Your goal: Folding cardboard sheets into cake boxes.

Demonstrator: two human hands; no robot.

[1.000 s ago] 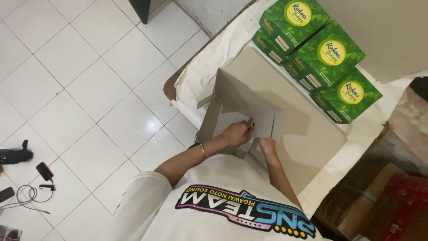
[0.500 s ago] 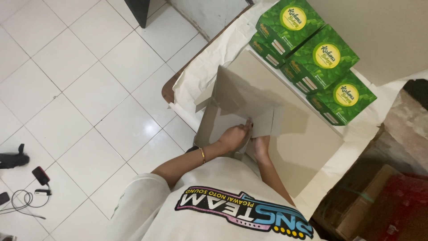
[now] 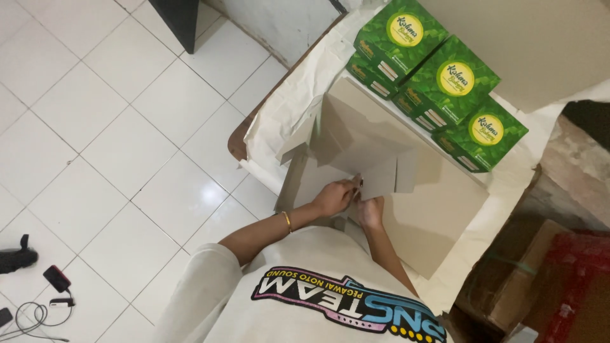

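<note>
My left hand (image 3: 333,197), with a gold bracelet on its wrist, and my right hand (image 3: 370,213) meet at the near edge of a grey-brown cardboard box blank (image 3: 356,143). Both pinch its lower flaps. The blank is partly folded, with side flaps standing up at its left. It rests over a stack of flat cardboard sheets (image 3: 432,216) on a table covered with a white cloth (image 3: 298,95).
Several green boxes with yellow round labels (image 3: 438,82) are stacked in a row at the far right of the table. Brown cartons and a red package (image 3: 546,286) stand at the lower right. White tiled floor (image 3: 114,140) with cables and small devices (image 3: 44,298) lies to the left.
The blank's panels have risen and folded further, with the left flaps now standing up. Both hands stayed together at its near edge.
</note>
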